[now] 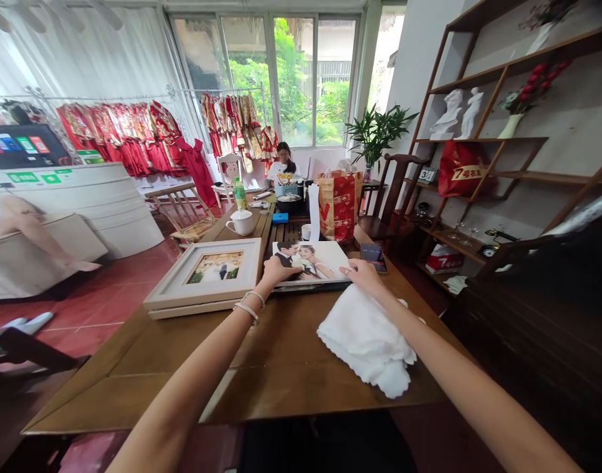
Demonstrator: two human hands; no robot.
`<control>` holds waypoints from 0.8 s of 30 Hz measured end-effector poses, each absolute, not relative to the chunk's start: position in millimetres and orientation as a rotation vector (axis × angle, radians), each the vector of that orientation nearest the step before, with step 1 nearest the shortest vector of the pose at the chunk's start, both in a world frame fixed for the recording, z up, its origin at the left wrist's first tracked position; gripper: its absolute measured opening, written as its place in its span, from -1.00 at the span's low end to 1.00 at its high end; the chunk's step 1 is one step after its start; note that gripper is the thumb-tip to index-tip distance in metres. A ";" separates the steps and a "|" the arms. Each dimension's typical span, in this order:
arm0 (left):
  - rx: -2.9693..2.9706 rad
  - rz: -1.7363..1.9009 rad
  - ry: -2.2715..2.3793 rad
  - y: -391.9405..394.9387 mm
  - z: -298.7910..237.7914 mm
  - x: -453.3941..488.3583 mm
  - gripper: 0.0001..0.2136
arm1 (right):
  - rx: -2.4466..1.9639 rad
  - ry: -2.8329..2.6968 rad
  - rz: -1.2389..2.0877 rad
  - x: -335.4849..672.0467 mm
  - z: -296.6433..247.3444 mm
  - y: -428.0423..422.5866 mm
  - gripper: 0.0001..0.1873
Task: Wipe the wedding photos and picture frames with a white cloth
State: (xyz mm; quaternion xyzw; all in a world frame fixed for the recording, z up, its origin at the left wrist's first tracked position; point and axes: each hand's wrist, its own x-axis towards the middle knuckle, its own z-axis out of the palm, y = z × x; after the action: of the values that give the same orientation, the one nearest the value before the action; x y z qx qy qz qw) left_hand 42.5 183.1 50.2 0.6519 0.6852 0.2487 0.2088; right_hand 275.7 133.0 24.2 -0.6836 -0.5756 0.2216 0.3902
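A wedding photo album [325, 257], or a thick photo panel, lies before me with a couple's picture on top. My left hand [279, 270] grips its near left side, thumb laid over the picture and the other fingers mostly hidden. At the near right corner my right hand [364, 273] is closed on the edge, wearing a ring. A dark flat layer shows under the album's near edge. Left of it rest stacked pale picture frames [175, 282], the upper one holding a wedding photo. A crumpled white towel [367, 335] lies beneath my right forearm.
Beyond the album stand a red and tan bag [341, 203], a lidded white mug [241, 222] and a green bottle [239, 194]. A phone [374, 257] lies by my right hand. Another person [284, 167] sits at the table's far end. Wooden shelves [522, 139] rise at right.
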 end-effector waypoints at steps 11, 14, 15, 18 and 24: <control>1.911 0.631 2.076 157.0 37.9 60.6 -0.39 | -1.552 -1.887 0.323 273.6 21.6 77.1 -0.52; 2.019 0.735 2.028 147.0 39.7 56.9 -0.42 | -1.352 -2.157 0.355 292.4 22.3 36.8 -0.45; 2.065 0.779 1.999 144.6 43.4 50.6 -0.45 | -1.320 -2.251 0.372 302.5 21.7 23.7 -0.42; 2.155 0.897 1.941 144.4 64.1 8.5 -0.62 | -1.349 -2.404 0.441 337.8 15.7 -9.1 -0.25; 1.814 0.791 2.424 161.0 99.1 -136.7 -0.65 | -1.342 -2.479 0.153 369.5 -14.4 -33.3 -0.12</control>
State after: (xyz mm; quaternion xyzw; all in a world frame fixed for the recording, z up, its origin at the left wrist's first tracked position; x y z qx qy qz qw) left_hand -136.7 161.0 99.1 0.5798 0.7745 0.2528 0.0063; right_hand 369.5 -33.3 -14.4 -0.4693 -0.8671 0.0535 0.1585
